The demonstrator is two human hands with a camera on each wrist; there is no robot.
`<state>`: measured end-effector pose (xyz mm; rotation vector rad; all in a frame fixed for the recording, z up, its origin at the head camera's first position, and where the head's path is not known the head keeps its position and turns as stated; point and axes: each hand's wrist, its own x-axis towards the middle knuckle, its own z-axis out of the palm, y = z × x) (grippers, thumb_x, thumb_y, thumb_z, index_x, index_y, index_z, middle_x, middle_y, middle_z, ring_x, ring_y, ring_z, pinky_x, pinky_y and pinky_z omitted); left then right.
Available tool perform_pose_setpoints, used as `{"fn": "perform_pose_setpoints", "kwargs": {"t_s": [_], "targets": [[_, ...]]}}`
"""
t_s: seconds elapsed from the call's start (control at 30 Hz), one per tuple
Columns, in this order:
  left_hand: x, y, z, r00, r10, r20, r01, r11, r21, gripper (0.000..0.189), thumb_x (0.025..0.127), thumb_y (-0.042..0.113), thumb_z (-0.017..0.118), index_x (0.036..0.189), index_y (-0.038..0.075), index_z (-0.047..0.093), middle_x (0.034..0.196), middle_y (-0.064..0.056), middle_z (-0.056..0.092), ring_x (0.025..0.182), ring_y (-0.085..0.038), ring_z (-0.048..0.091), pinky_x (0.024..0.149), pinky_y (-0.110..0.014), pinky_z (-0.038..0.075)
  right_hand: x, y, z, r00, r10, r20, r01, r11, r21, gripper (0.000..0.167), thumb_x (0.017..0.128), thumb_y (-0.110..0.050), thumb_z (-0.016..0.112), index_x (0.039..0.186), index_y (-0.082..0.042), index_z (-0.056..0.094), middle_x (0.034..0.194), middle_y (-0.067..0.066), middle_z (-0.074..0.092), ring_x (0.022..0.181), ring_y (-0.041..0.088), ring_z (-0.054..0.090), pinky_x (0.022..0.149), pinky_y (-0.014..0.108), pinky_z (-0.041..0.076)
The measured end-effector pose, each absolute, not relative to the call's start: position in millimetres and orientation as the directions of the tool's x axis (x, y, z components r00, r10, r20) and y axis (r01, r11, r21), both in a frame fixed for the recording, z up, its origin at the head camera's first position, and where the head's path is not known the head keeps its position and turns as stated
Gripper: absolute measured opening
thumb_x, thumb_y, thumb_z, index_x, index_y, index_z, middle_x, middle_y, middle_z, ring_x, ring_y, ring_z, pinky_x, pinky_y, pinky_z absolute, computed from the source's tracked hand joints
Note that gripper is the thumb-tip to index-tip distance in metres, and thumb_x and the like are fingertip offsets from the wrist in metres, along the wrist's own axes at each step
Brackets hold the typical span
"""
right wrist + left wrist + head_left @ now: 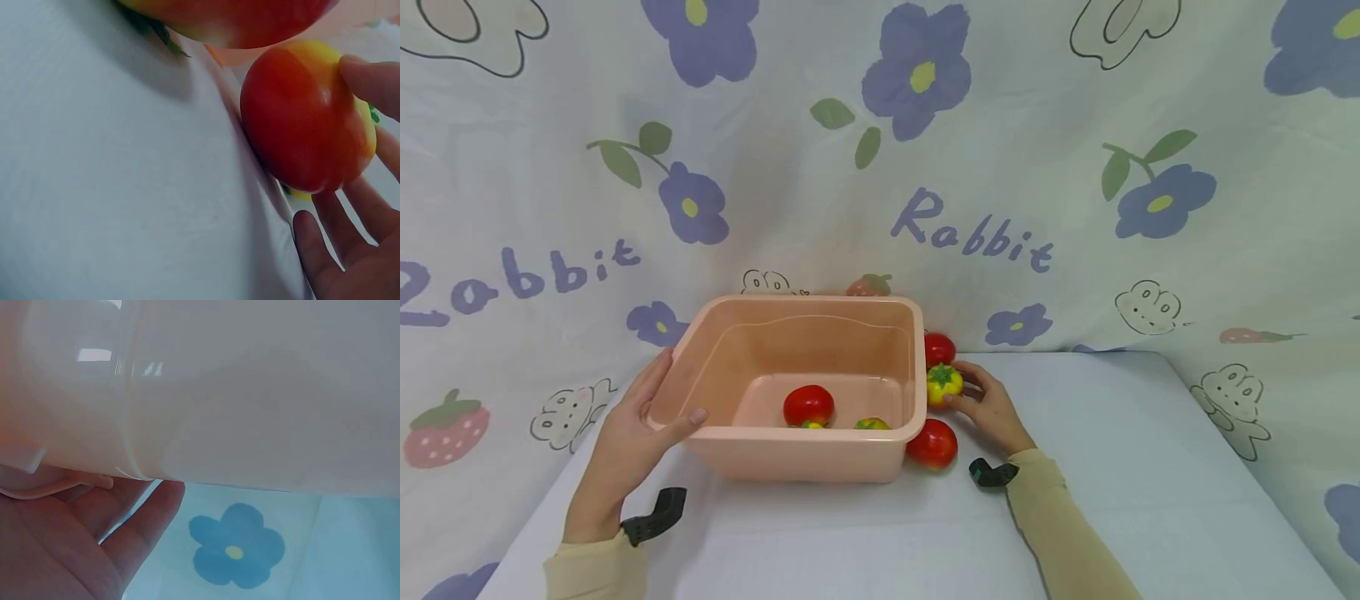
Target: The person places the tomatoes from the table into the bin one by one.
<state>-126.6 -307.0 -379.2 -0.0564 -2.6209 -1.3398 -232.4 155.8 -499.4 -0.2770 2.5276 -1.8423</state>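
My left hand (632,437) grips the left rim of a pink plastic bin (797,457), thumb over the edge and fingers outside. In the left wrist view, the fingers lie along the bin's wall (250,412). Just beyond the bin's right wall, my right hand (992,408) holds a red-and-yellow tomato (943,383) between thumb and fingers, its green calyx facing up. The right wrist view shows this tomato's red side (300,119). One red tomato (932,445) sits nearer me, another red one (939,350) behind, partly hidden.
Inside the bin lie a red tomato (808,406) and yellow-green fruits (872,423), mostly hidden by the front rim. A white cloth covers the table (1120,467). Behind hangs a patterned curtain (820,217).
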Motion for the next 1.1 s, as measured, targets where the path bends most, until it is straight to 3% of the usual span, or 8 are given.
{"fn": "perform_pose_setpoints", "kwargs": {"t_s": [0.3,0.53,0.87,1.1], "targets": [[-127,-307,-381,-0.978,-0.054,0.202,0.133,0.583,0.802,0.097,0.090,0.029,0.076,0.163,0.029,0.012,0.168,-0.008,0.010,0.146,-0.050,0.021,0.107,-0.077,0.023,-235,155,-503,-0.987,-0.148,0.060,-0.105,0.320,-0.941,0.080,0.078,-0.028,0.088,0.147,-0.025,0.048,0.146,0.005,0.050,0.133,0.030,0.047,0.104,0.047,0.049],[-126,-306,-380,-0.978,-0.059,0.202,0.130,0.583,0.802,0.097,0.090,0.029,0.077,0.163,0.029,0.012,0.168,-0.008,0.010,0.144,-0.051,0.024,0.105,-0.077,0.026,-234,154,-505,-0.990,-0.133,0.045,-0.089,0.342,-0.936,0.085,0.076,-0.024,0.089,0.149,-0.026,0.046,0.148,0.004,0.048,0.135,0.031,0.045,0.104,0.048,0.049],[-126,-307,-382,-0.976,-0.052,0.213,0.143,0.586,0.798,0.095,0.090,0.029,0.076,0.162,0.031,0.014,0.168,-0.007,0.011,0.146,-0.048,0.022,0.107,-0.076,0.025,-230,154,-500,-0.988,-0.116,0.102,-0.135,0.324,-0.937,0.081,0.079,-0.030,0.088,0.148,-0.021,0.046,0.148,0.005,0.048,0.136,0.029,0.045,0.107,0.046,0.047],[-126,-308,-382,-0.975,-0.053,0.214,0.142,0.590,0.795,0.095,0.090,0.030,0.076,0.162,0.031,0.014,0.168,-0.007,0.011,0.146,-0.049,0.021,0.107,-0.077,0.024,-230,154,-495,-0.980,-0.083,0.181,-0.198,0.295,-0.935,0.076,0.081,-0.023,0.086,0.147,-0.019,0.048,0.147,0.004,0.049,0.136,0.027,0.044,0.109,0.043,0.044]]}}
